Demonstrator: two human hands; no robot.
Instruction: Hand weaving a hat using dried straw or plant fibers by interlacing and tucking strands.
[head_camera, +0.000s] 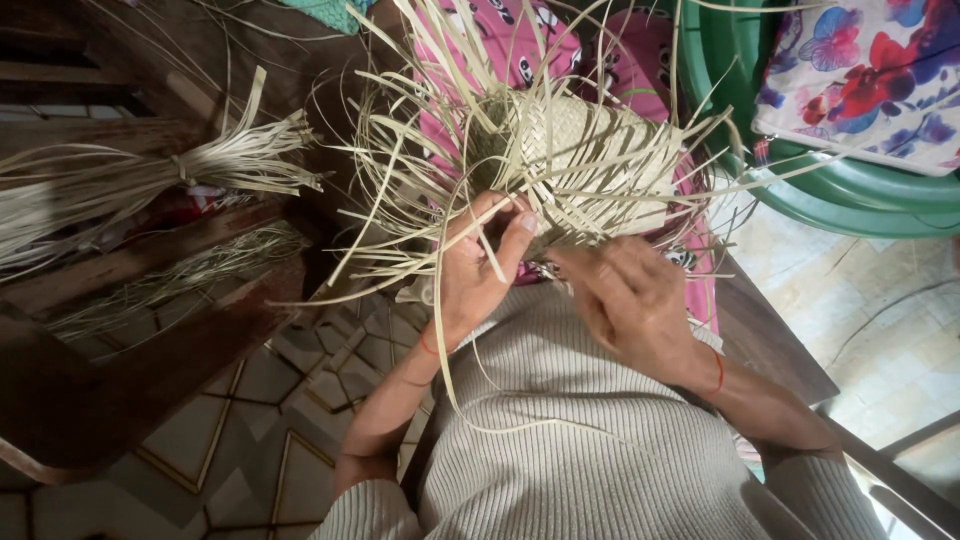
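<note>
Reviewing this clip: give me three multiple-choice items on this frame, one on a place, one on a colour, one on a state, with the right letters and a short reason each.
1. Where does the tied bundle of pale strips lie?
A. At the left, on the dark wooden furniture
B. Inside the green tub
C. On the person's sleeve

2. What colour is the thread on the right hand's wrist?
A. Blue
B. Red
C. White

3. What state is the woven piece in?
A. Trimmed, with clean edges
B. Part woven, with loose strips sticking out all round
C. Rolled up and tied

Answers: 1 A, the bundle rests at the left on the wood. 2 B, a red thread circles the wrist. 3 B, loose ends fan out while the left hand pinches a strip.
</note>
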